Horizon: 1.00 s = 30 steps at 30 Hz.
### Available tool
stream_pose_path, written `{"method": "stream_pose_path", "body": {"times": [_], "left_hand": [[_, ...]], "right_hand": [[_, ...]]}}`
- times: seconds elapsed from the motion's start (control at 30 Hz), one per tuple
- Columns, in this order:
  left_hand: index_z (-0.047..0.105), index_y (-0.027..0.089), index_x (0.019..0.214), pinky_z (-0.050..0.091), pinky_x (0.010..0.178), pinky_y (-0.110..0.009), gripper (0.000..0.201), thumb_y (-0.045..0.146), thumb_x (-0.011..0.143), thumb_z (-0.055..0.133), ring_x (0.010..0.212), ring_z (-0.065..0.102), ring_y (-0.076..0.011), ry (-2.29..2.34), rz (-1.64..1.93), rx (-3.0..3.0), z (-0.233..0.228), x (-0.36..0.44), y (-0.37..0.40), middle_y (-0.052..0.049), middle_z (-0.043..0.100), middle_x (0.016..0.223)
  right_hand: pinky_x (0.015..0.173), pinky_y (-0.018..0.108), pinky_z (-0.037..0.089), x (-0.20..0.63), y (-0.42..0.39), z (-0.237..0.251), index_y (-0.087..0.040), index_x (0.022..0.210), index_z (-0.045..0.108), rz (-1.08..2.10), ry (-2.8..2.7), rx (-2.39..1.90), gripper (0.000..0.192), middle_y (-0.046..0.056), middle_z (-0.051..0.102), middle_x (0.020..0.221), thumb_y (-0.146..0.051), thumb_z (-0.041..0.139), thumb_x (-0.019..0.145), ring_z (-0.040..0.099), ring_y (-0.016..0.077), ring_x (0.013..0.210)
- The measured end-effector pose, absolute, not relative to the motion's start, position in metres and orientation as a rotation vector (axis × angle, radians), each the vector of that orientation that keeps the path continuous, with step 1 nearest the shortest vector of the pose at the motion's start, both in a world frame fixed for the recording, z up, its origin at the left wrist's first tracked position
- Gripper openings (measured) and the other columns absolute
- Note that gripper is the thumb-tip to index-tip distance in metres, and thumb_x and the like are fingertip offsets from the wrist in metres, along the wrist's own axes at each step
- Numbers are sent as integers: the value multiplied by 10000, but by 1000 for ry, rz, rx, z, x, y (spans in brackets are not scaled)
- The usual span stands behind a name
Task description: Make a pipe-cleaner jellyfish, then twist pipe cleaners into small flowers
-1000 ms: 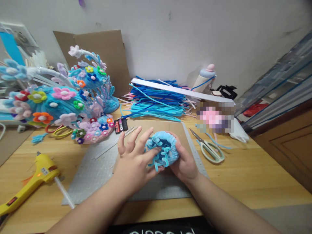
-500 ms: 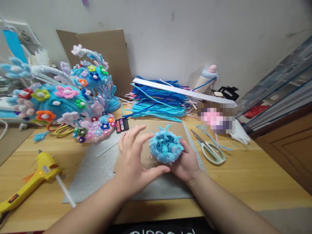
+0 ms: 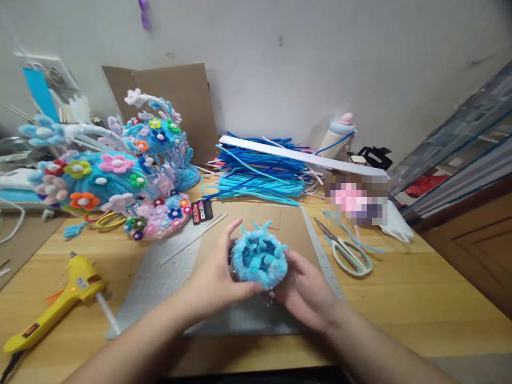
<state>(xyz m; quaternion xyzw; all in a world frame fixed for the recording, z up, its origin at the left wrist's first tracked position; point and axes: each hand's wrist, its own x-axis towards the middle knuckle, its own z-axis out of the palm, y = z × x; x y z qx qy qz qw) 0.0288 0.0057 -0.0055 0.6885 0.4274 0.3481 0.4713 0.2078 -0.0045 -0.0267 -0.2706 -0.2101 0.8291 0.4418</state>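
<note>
Head view: both hands cup a fuzzy blue ball.
The left hand and right hand curl closed round the blue pipe-cleaner ball, held just above the cutting mat; scissors lie right of the mat, glue gun left.

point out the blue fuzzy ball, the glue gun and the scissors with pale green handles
blue fuzzy ball (image 3: 259, 257), head view, on its curly top
glue gun (image 3: 60, 300), head view, on its yellow body
scissors (image 3: 347, 252), head view, on the pale green handles
</note>
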Motion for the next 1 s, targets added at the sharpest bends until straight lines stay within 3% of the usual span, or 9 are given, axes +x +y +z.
{"method": "stream_pose_path", "body": {"times": [0.1, 0.2, 0.3, 0.4, 0.47, 0.57, 0.8, 1.0], "left_hand": [[147, 283, 1403, 506, 915, -411, 937, 113, 658, 689, 1105, 590, -246, 977, 672, 1694, -7, 12, 2, -125, 506, 1303], [217, 271, 1390, 478, 955, -442, 890, 91, 645, 668, 1161, 552, -269, 944, 548, 1787, -14, -1, 0, -122, 506, 1319], [161, 276, 1426, 463, 974, -464, 938, 90, 654, 661, 1191, 526, -284, 986, 531, 1883, -17, -8, -3, -140, 482, 1342], [114, 279, 1437, 479, 951, -494, 983, 168, 664, 711, 1222, 487, -322, 1108, 590, 1992, -17, -13, -11, -175, 448, 1353], [189, 282, 1403, 464, 948, -541, 967, 276, 632, 772, 1292, 378, -373, 1206, 688, 2119, -16, -16, -18, -192, 350, 1410], [377, 305, 1257, 391, 986, -587, 762, 380, 622, 790, 1347, 238, -393, 1251, 804, 2340, -16, -20, -24, -141, 227, 1462], [593, 347, 1062, 101, 1074, -591, 416, 418, 678, 735, 1347, 199, -351, 1189, 613, 2765, -3, -10, -12, -46, 366, 1398], [648, 371, 975, -7, 1092, -545, 305, 380, 677, 715, 1354, 236, -308, 1121, 496, 2835, 11, -1, 1, 10, 467, 1374]], "right_hand": [[773, 306, 493, 218, -14, -29, -237, 1178, 587, 2006, -760, -843, 314, 49, 666, 1108, -344, 521, 890, 630, 178, 920], [669, 266, 501, 224, -18, -35, -262, 1166, 601, 1945, -984, -1019, 343, 43, 664, 1099, -271, 630, 824, 630, 170, 856], [573, 249, 486, 225, -19, -39, -281, 1169, 600, 1838, -1132, -1083, 398, 43, 675, 1021, -217, 670, 782, 609, 151, 724], [566, 272, 489, 225, -21, -40, -275, 1207, 566, 1755, -1264, -1167, 425, 64, 651, 996, -246, 652, 792, 594, 165, 720], [584, 293, 492, 226, -22, -40, -271, 1232, 533, 1718, -1355, -1214, 430, 80, 629, 1020, -282, 626, 812, 592, 184, 758], [612, 322, 494, 227, -23, -39, -276, 1250, 490, 1668, -1461, -1242, 415, 91, 610, 1051, -319, 578, 846, 587, 201, 792], [672, 363, 486, 227, -20, -39, -291, 1279, 443, 1596, -1555, -1260, 441, 75, 595, 1027, -333, 561, 856, 574, 215, 814], [737, 376, 461, 228, -17, -27, -285, 1248, 463, 1510, -1669, -1258, 410, 57, 601, 1027, -271, 565, 850, 558, 217, 850]]}}
